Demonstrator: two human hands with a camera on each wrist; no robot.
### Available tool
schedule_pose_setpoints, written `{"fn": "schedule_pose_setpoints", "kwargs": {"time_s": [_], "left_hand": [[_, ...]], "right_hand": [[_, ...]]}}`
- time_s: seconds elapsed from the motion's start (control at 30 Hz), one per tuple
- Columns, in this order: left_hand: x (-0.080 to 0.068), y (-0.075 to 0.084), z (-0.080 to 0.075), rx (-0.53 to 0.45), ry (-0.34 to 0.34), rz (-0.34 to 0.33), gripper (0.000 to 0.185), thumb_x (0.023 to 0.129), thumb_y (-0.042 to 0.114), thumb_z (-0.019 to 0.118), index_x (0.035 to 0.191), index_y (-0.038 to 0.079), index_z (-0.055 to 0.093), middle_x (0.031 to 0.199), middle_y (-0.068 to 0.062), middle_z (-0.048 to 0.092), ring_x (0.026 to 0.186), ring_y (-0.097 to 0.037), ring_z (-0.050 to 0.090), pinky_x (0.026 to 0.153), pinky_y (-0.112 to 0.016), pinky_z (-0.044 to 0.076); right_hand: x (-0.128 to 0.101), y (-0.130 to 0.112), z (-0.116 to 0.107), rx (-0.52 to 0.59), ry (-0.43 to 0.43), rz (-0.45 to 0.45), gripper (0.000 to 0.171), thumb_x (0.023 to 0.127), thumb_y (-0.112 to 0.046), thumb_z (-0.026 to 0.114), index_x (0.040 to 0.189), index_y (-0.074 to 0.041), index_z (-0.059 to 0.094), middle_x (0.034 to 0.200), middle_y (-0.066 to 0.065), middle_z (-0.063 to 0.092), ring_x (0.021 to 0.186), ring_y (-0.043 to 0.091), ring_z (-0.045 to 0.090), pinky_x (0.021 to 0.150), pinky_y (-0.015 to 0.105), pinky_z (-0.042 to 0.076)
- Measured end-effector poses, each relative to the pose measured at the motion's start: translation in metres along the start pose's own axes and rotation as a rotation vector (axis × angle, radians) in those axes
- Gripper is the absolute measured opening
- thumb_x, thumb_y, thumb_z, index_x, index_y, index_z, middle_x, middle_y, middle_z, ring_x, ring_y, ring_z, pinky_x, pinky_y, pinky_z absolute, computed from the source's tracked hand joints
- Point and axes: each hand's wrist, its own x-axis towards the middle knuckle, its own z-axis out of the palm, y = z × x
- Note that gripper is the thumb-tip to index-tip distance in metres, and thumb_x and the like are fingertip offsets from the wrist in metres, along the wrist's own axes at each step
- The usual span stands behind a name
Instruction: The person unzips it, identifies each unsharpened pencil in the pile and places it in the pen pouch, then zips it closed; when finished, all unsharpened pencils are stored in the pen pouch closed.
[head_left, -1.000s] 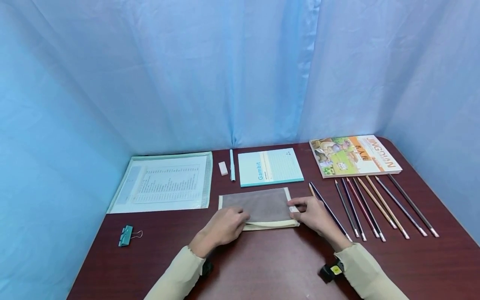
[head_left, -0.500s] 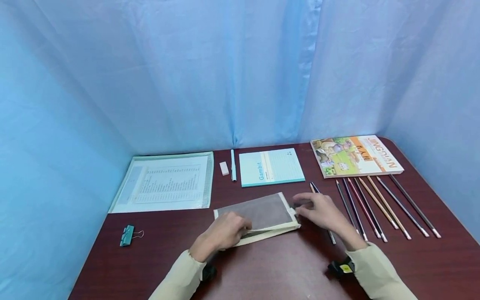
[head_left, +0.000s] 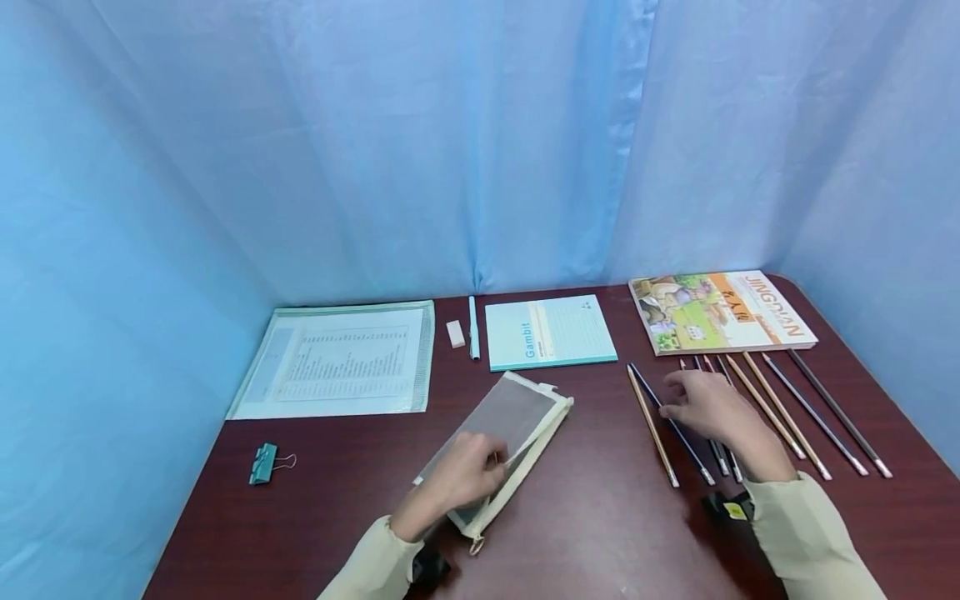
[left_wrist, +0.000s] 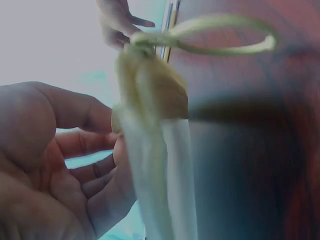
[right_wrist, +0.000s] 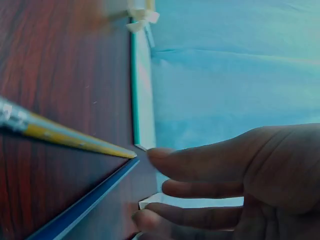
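Two hands work around the mesh pencil pouch [head_left: 501, 440], which lies slanted on the table below the Gambit notepad [head_left: 550, 332]. The left hand [head_left: 459, 478] pinches the pouch's near end, fingers curled round its cream edge. To the pouch's right, the right hand [head_left: 708, 405] hovers with loose, parted fingers over the coloured pencils [head_left: 738, 414], holding none. This looks like the reaching step; a pinch on one pencil seems next.

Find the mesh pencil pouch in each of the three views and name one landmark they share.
Head: the pouch lies angled at centre-bottom, gripped by the left hand.
Left wrist: the pouch's cream edge and cord loop fill the centre.
Right wrist: only a cream bit shows at the top edge, probably the pouch.
Shared landmark: the pencils.
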Motion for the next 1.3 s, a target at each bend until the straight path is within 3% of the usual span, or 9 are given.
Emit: {"fn": "schedule_pose_setpoints", "kwargs": {"time_s": [0.07,0.17,0.33,0.63,0.83,1.0,1.07,1.13,1.3], "left_hand": [[-0.001,0.003,0.001,-0.057,-0.002,-0.058,0.015,0.082,0.0,0.061,0.07,0.01,0.064,0.054,0.011,0.037,0.045,0.002,0.029,0.042,-0.01,0.022],[-0.001,0.006,0.003,-0.222,-0.03,-0.158,0.014,0.082,-0.005,0.054,0.076,0.007,0.06,0.052,0.01,0.036,0.039,0.004,0.039,0.035,-0.012,0.034],[0.004,0.007,0.01,-0.412,-0.035,-0.271,0.014,0.083,-0.008,0.047,0.081,0.004,0.055,0.05,0.005,0.046,0.033,-0.005,0.05,0.031,-0.025,0.048],[0.017,0.004,0.021,-0.549,0.007,-0.359,0.011,0.085,-0.007,0.047,0.082,0.003,0.052,0.05,-0.001,0.053,0.032,-0.007,0.05,0.034,-0.035,0.054],[0.017,0.004,0.025,-0.586,0.015,-0.35,0.009,0.084,-0.007,0.047,0.082,0.002,0.05,0.05,0.0,0.052,0.032,-0.007,0.05,0.034,-0.037,0.055],[0.016,0.004,0.026,-0.585,0.013,-0.341,0.01,0.084,-0.007,0.046,0.081,0.002,0.049,0.049,0.001,0.051,0.032,-0.007,0.05,0.034,-0.036,0.054],[0.016,0.004,0.026,-0.58,0.013,-0.342,0.01,0.084,-0.006,0.046,0.081,0.002,0.05,0.049,0.001,0.052,0.032,-0.007,0.05,0.034,-0.036,0.054],[0.017,0.003,0.026,-0.58,0.014,-0.342,0.01,0.085,-0.006,0.046,0.082,0.002,0.05,0.049,0.001,0.052,0.032,-0.007,0.05,0.034,-0.036,0.055],[0.018,0.002,0.026,-0.581,0.019,-0.346,0.01,0.085,-0.006,0.047,0.083,0.002,0.051,0.049,0.001,0.053,0.032,-0.007,0.05,0.035,-0.036,0.055]], "right_hand": [[0.004,0.001,0.002,-0.02,-0.035,-0.002,0.04,0.079,-0.012,0.078,0.11,0.01,0.066,0.095,0.024,0.073,0.086,0.036,0.069,0.07,0.05,0.058],[0.008,0.003,0.005,-0.039,-0.086,0.01,0.037,0.077,-0.011,0.079,0.106,0.007,0.066,0.09,0.019,0.073,0.081,0.032,0.067,0.067,0.048,0.057],[0.013,0.003,0.011,-0.055,-0.112,0.047,0.028,0.073,-0.005,0.075,0.098,0.003,0.065,0.081,0.012,0.066,0.071,0.025,0.059,0.058,0.039,0.051],[0.019,0.0,0.013,-0.104,-0.114,0.085,0.027,0.073,0.005,0.06,0.1,0.003,0.066,0.089,0.021,0.067,0.072,0.029,0.056,0.057,0.04,0.05],[0.02,0.004,0.013,-0.059,-0.087,0.07,0.013,0.069,0.0,0.064,0.074,-0.006,0.053,0.067,0.006,0.05,0.062,0.022,0.046,0.051,0.029,0.036],[0.018,0.008,0.006,0.112,-0.082,0.095,0.025,0.074,-0.005,0.069,0.095,0.007,0.061,0.073,0.01,0.06,0.061,0.016,0.056,0.048,0.029,0.05],[0.016,0.008,0.004,0.23,-0.091,0.122,0.042,0.077,-0.005,0.07,0.112,0.014,0.058,0.085,0.018,0.066,0.064,0.016,0.063,0.051,0.033,0.06],[0.015,0.009,0.005,0.362,-0.096,0.139,0.044,0.079,-0.004,0.068,0.116,0.015,0.055,0.091,0.021,0.065,0.066,0.016,0.065,0.053,0.034,0.063],[0.016,0.007,0.018,0.671,-0.125,0.147,0.049,0.087,-0.003,0.058,0.129,0.018,0.045,0.094,0.014,0.065,0.074,0.012,0.067,0.064,0.036,0.067]]}}
